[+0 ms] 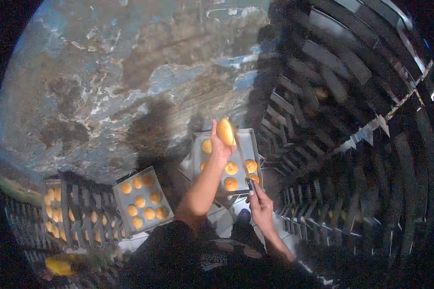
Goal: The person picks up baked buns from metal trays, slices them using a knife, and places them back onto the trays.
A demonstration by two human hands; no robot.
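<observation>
My left hand (220, 150) is closed around a golden bun (225, 132), raised above a metal tray (247, 143). In my right hand (261, 206) is a knife (241, 155), gripped by its dark handle. Its long blade points up and away from me, with the far end beside the bun's right side; I cannot tell whether it has cut into it. Several round golden buns (231, 167) lie spaced out on the tray below. My left hand and forearm cover part of the tray's left side.
Another tray (126, 200) of several buns sits tilted to the left. Beyond it, a dark slatted rack (77, 212) holds more buns. Tall dark racks (323, 91) line the right side. A worn wall with peeling paint (115, 86) stands ahead. Something yellow (59, 266) shows at lower left.
</observation>
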